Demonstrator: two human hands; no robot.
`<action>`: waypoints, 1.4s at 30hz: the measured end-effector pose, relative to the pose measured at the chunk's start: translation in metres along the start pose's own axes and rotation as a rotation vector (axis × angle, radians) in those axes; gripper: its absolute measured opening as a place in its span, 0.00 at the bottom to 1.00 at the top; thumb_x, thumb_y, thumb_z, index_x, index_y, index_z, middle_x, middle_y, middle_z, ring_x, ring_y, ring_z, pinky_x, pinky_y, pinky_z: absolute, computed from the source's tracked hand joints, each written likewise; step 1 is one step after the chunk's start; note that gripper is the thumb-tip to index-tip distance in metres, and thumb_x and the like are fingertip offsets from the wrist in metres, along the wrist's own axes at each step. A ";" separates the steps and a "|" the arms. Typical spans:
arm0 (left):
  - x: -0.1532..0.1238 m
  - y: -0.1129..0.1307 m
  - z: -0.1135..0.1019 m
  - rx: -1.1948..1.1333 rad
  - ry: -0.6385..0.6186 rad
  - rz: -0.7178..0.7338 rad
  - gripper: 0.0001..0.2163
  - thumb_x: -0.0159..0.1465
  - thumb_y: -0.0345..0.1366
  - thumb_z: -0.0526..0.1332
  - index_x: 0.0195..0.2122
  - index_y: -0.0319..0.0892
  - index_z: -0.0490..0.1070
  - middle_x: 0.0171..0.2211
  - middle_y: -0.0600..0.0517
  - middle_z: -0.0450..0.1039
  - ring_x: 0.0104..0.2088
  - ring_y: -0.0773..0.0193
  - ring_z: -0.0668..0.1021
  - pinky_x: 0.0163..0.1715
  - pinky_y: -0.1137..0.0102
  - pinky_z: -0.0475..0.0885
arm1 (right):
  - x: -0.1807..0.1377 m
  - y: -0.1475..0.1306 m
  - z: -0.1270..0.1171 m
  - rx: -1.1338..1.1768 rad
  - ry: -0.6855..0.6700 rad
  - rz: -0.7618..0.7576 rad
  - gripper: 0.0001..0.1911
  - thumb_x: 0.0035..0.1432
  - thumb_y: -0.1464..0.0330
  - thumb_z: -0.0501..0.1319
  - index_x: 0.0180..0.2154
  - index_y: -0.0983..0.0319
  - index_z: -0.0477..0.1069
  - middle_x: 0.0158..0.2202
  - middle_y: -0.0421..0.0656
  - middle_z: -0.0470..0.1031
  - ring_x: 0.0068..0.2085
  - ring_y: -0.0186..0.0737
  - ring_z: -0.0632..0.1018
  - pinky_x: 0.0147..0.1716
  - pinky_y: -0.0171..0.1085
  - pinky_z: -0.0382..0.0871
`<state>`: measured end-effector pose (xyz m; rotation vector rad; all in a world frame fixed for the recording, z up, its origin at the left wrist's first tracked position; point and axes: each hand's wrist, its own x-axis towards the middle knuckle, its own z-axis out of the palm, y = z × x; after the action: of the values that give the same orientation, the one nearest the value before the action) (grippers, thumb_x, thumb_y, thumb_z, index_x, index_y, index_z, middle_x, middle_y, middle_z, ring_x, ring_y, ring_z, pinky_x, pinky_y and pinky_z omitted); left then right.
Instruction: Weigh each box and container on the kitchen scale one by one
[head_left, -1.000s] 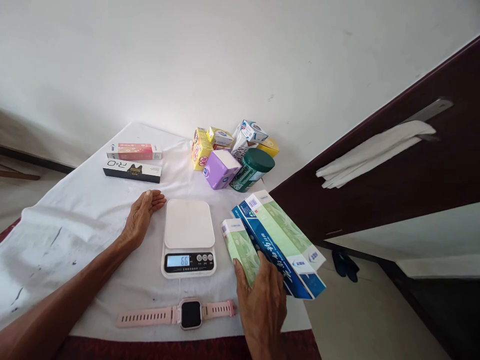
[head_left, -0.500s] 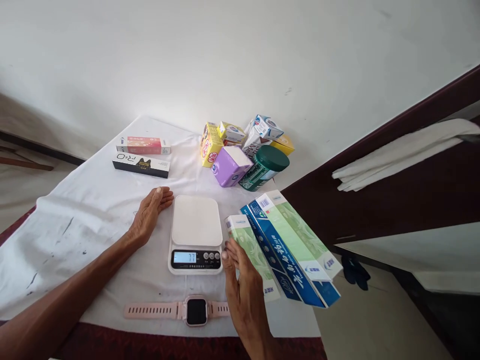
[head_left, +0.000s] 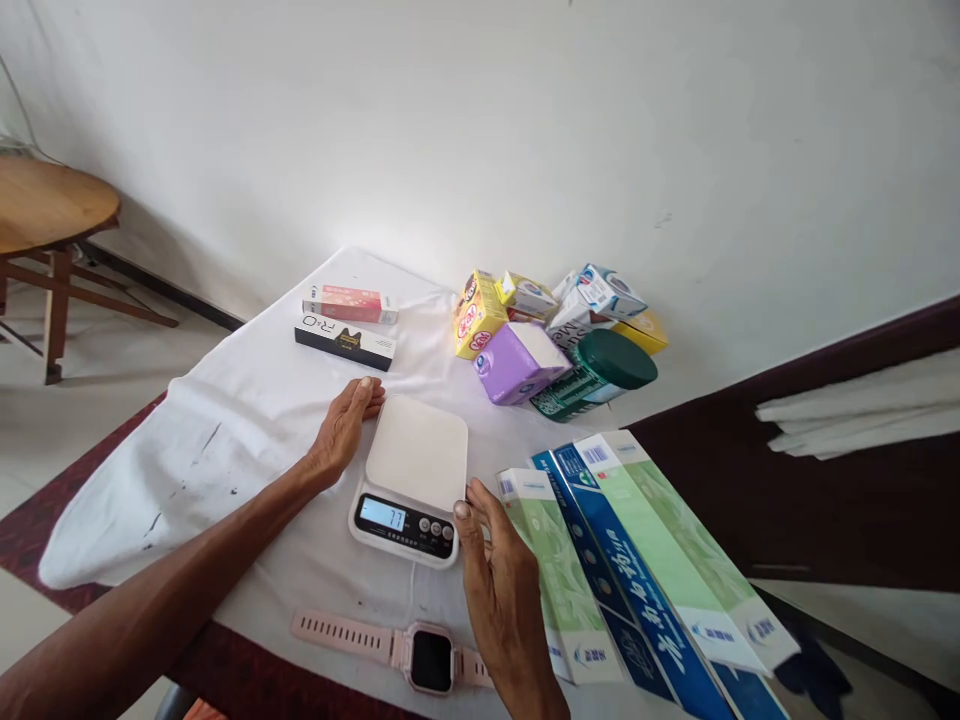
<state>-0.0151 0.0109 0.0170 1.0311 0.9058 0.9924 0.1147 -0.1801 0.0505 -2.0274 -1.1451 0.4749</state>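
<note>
A white kitchen scale (head_left: 417,452) lies on the white tablecloth with a bare plate; its lit display reads 77. My left hand (head_left: 345,428) is beside the scale's upper left edge, fingers stretched out and holding nothing. On the other side, my right hand (head_left: 499,575) is held at the lower right edge, thumb and fingers apart, with nothing in it. Whether either hand touches the scale is hard to tell. In front of the scale lies a pink-strapped smartwatch (head_left: 432,658), its right strap partly hidden behind my right hand.
Toothpaste boxes, blue (head_left: 626,570) and green (head_left: 667,535), lie at right. Behind stand a purple box (head_left: 517,362), a green-lidded canister (head_left: 600,372), a yellow box (head_left: 478,315) and other cartons. A pink box (head_left: 349,303) and a black-and-white box (head_left: 345,342) lie back left. A wooden stool (head_left: 56,205) stands beyond.
The camera view has swung left, so the table's things appear farther right and the wooden stool has come into sight. Both hands stay beside the scale, and the reading is unchanged.
</note>
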 end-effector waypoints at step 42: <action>0.025 -0.020 -0.011 -0.030 0.043 0.120 0.27 0.63 0.61 0.58 0.45 0.40 0.72 0.46 0.42 0.77 0.52 0.50 0.79 0.57 0.55 0.72 | 0.092 -0.042 0.021 -0.552 -0.139 -0.487 0.12 0.63 0.63 0.64 0.45 0.61 0.70 0.42 0.47 0.77 0.43 0.50 0.79 0.42 0.47 0.74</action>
<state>-0.0138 0.0331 -0.0078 1.0514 0.8697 1.1294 0.1267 -0.0800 0.0718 -2.0667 -1.9547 0.0486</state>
